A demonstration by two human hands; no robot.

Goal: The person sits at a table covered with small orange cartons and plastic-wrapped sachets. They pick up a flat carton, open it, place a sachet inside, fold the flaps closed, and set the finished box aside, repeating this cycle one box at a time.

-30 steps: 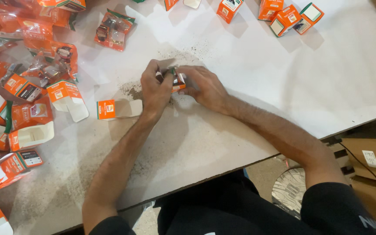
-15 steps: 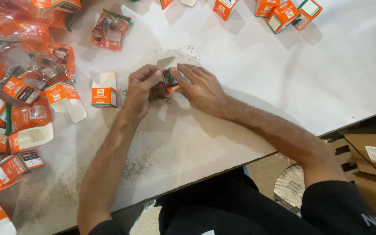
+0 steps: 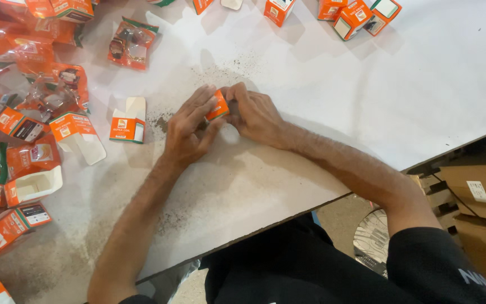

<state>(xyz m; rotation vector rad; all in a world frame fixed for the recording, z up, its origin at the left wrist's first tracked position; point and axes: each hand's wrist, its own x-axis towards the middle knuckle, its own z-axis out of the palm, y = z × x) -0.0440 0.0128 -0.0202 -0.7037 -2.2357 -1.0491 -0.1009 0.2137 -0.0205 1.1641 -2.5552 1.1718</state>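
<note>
Clutter fills the left edge of the white desk (image 3: 412,95): opened orange-and-white cartons (image 3: 26,186) lie on their sides with flaps loose, mixed with clear orange-printed plastic packets (image 3: 49,90), all heaped within easy reach of the left arm, which suggests a stock pile kept close to hand. Just right of it one carton with its top flap standing up (image 3: 127,121) sits apart from the heap, mouth open, near the left wrist. Dark grit is scattered on the desk around the hands.

At the middle, the left hand (image 3: 189,129) lies flat-fingered, its grip pressed against the side of a small orange box (image 3: 218,106). The right hand (image 3: 257,115) meets it from the other side, its grip closed on the same box, thumb and fingers pinching it. The box is thus clamped between both hands just above the desk, probably so each hand steadies it against the other's push. Whether a flap is open under the fingers cannot be told.

Along the far edge, to the right, closed orange boxes (image 3: 355,17) stand together, well apart from the hands.
</note>
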